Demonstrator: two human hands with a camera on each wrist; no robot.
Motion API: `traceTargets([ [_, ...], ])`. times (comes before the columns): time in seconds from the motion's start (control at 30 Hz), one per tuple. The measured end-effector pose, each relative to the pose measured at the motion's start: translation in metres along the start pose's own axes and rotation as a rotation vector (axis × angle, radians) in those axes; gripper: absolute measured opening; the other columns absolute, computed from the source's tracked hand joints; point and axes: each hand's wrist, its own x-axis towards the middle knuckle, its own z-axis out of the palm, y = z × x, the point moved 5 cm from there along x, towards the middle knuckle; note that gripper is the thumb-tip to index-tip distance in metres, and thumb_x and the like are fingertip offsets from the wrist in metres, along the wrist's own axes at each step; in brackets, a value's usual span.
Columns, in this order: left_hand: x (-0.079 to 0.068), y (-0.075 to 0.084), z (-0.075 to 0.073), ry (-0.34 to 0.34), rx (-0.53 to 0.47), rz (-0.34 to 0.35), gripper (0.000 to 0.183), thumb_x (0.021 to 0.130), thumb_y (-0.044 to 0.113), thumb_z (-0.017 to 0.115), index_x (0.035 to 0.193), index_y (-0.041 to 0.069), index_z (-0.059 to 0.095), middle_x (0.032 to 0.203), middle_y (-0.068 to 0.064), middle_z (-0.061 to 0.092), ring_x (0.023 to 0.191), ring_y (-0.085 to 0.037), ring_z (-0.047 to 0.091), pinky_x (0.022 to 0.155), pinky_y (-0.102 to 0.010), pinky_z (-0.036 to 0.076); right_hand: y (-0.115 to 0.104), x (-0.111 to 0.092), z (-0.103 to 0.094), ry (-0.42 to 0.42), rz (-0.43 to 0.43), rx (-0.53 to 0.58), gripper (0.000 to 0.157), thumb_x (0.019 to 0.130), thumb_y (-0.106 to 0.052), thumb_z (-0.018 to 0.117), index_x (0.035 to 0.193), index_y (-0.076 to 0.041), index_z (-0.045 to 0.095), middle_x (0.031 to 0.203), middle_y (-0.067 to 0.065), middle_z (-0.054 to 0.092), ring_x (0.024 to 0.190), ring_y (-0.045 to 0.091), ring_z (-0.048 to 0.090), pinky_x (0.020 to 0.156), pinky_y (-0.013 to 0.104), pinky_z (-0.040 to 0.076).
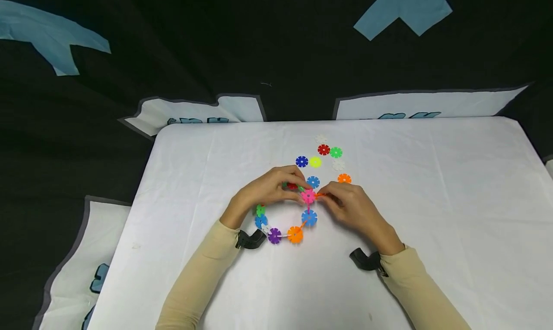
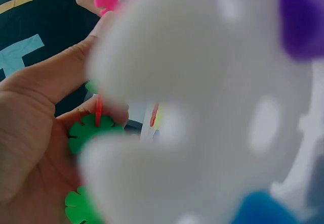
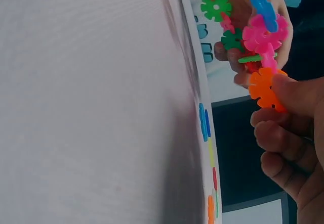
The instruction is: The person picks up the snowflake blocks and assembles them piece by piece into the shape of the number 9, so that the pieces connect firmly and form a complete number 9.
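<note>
Two hands, one chain, plus eight loose discs (image 1: 315,162) on the white table (image 1: 440,205) — two white, two blue, and one each of red, green, yellow and orange. The chain (image 1: 309,218) is a curved string of notched, flower-looking plastic bits in pink, blue, orange, purple, white, green and red, sitting between the hands. Left hand (image 1: 276,182) grips it — right hand (image 1: 353,204) pinches an orange disc (image 3: 262,89) at the pink part.

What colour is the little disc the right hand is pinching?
Orange. The notched disc in the right hand shows best in the right wrist view.
</note>
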Motion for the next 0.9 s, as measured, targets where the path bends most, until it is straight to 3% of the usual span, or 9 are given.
traceTargets([
  [0.27, 0.001, 0.004, 0.002, 0.031, -0.043, 0.073, 0.031, 0.082, 0.02, 0.079, 0.111, 0.011, 0.075, 0.104, 0.0, 0.066, 0.094, -0.01, 0.056, 0.086, -0.024, 0.05, -0.002, 0.0, -0.001, 0.035, -0.011, 0.046, 0.015, 0.078, 0.004, 0.078, 0.088, -0.005, 0.071, 0.08, 0.004, 0.072, 0.063, 0.009, 0.057, 0.06, 0.022, 0.051],
  [0.53, 0.003, 0.008, 0.001, 0.032, -0.008, 0.073, 0.029, 0.083, 0.02, 0.078, 0.111, 0.012, 0.075, 0.104, 0.002, 0.07, 0.094, -0.009, 0.054, 0.087, -0.024, 0.048, -0.004, 0.0, -0.002, 0.077, -0.019, 0.078, 0.017, 0.077, 0.011, 0.076, 0.086, -0.004, 0.072, 0.079, 0.004, 0.072, 0.064, 0.01, 0.058, 0.06, 0.023, 0.053],
  [0.77, 0.002, 0.011, 0.0, 0.039, -0.015, 0.072, 0.029, 0.083, 0.02, 0.078, 0.11, 0.012, 0.075, 0.102, 0.003, 0.07, 0.089, -0.01, 0.053, 0.082, -0.024, 0.047, 0.002, -0.001, -0.001, 0.122, -0.015, 0.17, 0.018, 0.077, 0.012, 0.075, 0.085, -0.004, 0.072, 0.076, 0.004, 0.072, 0.06, 0.009, 0.055, 0.057, 0.016, 0.044],
  [0.9, 0.001, 0.011, -0.001, 0.037, -0.05, 0.088, 0.029, 0.082, 0.018, 0.079, 0.11, 0.011, 0.075, 0.101, 0.002, 0.07, 0.09, -0.009, 0.054, 0.082, -0.024, 0.047, 0.004, 0.0, -0.002, 0.129, 0.013, 0.272, 0.018, 0.077, 0.011, 0.076, 0.085, -0.005, 0.073, 0.074, 0.004, 0.069, 0.061, 0.008, 0.048, 0.056, 0.019, 0.039],
])
